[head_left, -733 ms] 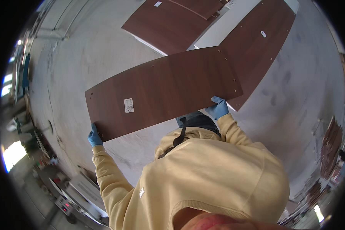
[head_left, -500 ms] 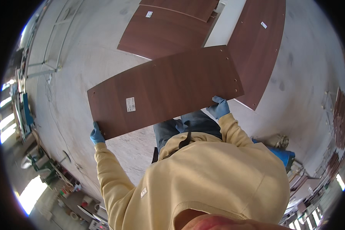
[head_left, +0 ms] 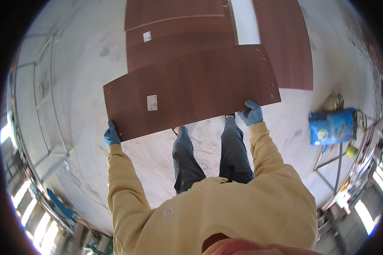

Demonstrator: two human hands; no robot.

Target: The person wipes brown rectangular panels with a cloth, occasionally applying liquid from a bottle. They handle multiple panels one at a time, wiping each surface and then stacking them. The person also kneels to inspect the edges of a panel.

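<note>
A long dark-brown wood panel (head_left: 208,85) is held up in front of me, tilted slightly, its right end higher in the picture. It has a white label (head_left: 152,103) left of its middle and small holes near its corners. My left hand (head_left: 112,134), in a blue glove, is closed on the panel's lower left corner, thumb on the face. My right hand (head_left: 251,114), also gloved in blue, grips the lower edge near the right end. Most fingers of both hands are hidden behind the panel.
Beyond it, brown panels (head_left: 183,40) lie stacked on the concrete floor, beside a white strip (head_left: 245,23) and another long brown panel (head_left: 285,46). A blue bag (head_left: 332,127) stands on the right by a metal frame. Metal tube racks (head_left: 36,102) line the left.
My view and body have turned relative to the floor panels. The held panel stays in both hands and looks slightly shifted right. My legs and the blue bag now show more fully.
</note>
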